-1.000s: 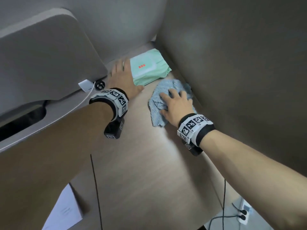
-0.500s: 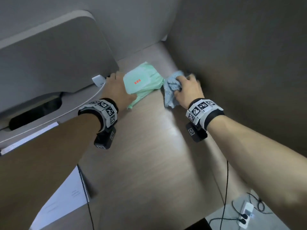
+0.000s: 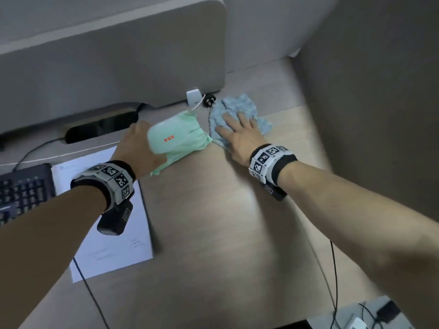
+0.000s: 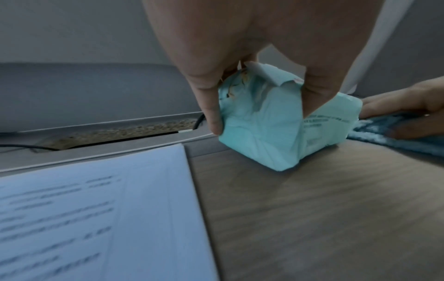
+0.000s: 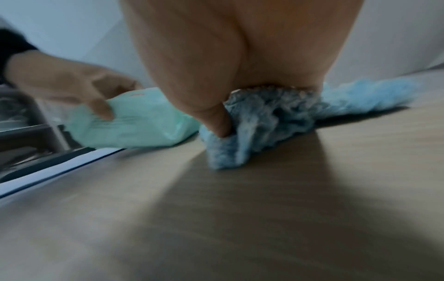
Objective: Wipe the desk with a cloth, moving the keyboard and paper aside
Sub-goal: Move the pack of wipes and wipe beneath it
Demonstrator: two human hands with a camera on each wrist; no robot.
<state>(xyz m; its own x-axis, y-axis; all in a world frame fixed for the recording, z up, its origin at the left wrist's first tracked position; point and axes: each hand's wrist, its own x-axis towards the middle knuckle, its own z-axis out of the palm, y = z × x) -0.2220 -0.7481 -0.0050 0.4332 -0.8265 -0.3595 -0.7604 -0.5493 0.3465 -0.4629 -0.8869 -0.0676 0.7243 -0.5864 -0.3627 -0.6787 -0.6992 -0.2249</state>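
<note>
My left hand [image 3: 140, 143] grips a pale green soft pack [image 3: 175, 136] by one end, thumb and fingers curled round it; its lower corner [image 4: 276, 152] sits at the wooden desk [image 3: 225, 233]. Just to its right, my right hand [image 3: 240, 131] presses flat with spread fingers on the crumpled blue cloth [image 3: 240, 108]; the thumb [image 5: 216, 121] digs into a fold of the cloth [image 5: 264, 117]. A white printed paper [image 3: 114, 233] lies under my left forearm. The black keyboard [image 3: 21, 191] sits at the far left, partly cut off.
A grey partition [image 3: 107, 55] closes the back, with a dark cable slot [image 3: 102, 127] at its foot. A black plug [image 3: 210, 100] and white tag [image 3: 193, 97] lie by the cloth. A grey wall [image 3: 380, 103] bounds the right. Thin cables cross the desk; a power strip [image 3: 356, 324] lies on the floor.
My left hand has taken hold of the green pack and carried it left. My right hand has spread flat and slid the cloth toward the partition. Keyboard and paper came into view.
</note>
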